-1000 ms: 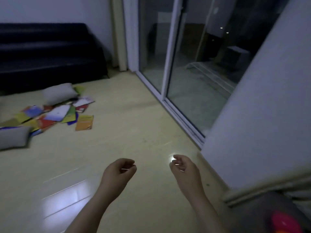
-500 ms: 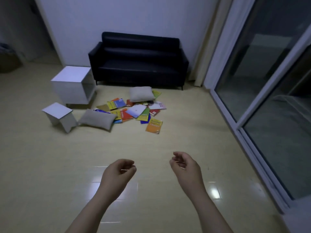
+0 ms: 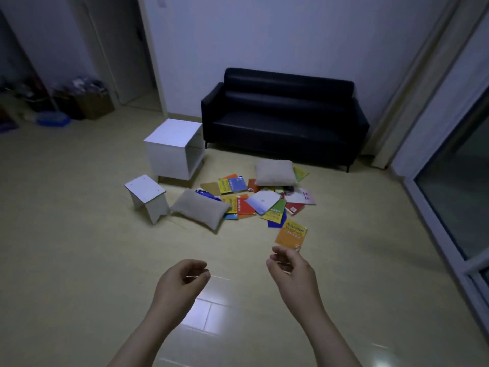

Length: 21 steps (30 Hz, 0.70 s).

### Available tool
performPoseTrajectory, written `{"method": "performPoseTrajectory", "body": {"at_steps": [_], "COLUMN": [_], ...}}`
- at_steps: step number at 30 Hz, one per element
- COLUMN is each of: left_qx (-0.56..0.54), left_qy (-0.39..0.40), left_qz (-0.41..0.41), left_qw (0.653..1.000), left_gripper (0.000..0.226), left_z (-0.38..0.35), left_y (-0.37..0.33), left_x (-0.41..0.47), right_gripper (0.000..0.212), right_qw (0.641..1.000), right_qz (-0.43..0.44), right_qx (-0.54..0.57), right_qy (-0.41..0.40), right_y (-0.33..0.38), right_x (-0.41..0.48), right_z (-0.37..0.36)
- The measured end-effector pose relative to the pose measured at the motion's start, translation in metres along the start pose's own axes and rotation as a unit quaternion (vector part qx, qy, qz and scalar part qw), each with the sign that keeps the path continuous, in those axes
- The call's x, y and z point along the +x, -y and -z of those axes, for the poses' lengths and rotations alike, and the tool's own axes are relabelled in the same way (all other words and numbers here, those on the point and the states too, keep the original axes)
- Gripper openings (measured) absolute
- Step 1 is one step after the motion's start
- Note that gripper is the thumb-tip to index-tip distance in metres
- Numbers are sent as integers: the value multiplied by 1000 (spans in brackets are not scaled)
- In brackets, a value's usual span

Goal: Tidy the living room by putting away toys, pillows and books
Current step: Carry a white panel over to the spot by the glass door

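Several colourful books lie scattered on the floor in front of a black sofa. An orange book lies nearest me, a little apart from the pile. One grey pillow rests at the pile's left edge, another grey pillow lies at its far side near the sofa. My left hand and my right hand hover low in front of me, fingers loosely curled, holding nothing. Both are well short of the pile.
A white open cube cabinet stands left of the sofa, with a small white stool in front of it. Boxes and clutter sit at the far left by a doorway. A glass sliding door runs along the right.
The view has swung left from the glass door to the sofa and the book pile, which now sits closer and more central. My hands keep the same loosely curled pose.
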<state>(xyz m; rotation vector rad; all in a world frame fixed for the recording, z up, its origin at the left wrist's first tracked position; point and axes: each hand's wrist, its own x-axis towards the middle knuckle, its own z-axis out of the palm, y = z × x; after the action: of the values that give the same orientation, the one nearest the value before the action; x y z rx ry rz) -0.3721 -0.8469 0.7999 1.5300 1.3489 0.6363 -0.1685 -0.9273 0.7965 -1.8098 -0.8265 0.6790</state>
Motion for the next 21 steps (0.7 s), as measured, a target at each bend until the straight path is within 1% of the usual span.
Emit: {"method": "performPoseTrajectory", "body": {"at_steps": [1,5,12,17,21], "left_qx": [-5,-15,-32,-51,-40], "left_qy": [-11,-23,-35,-44,-42], "left_qz": [2,10,12,6,-3], "left_qw": [1000,1000,999,998,998], "left_gripper": [14,14,14,13,11], "left_z": [6,20,64,128,184], "left_y": [-2,-7,1,1,-4], "left_x": [26,76,186,273,336], "right_gripper": [24,23,24,20,23], "right_qw": [1000,999,998,998,999], "right_qz": [4,16,25,33,20], "right_qx": [0,-6,-11,-12,0], "right_qy": [10,31,54,58,50], "right_y": [7,27,59,99,132], "right_x": [28,75,164,226,265], "right_z": [-12,-40,-125,-203,-262]}}
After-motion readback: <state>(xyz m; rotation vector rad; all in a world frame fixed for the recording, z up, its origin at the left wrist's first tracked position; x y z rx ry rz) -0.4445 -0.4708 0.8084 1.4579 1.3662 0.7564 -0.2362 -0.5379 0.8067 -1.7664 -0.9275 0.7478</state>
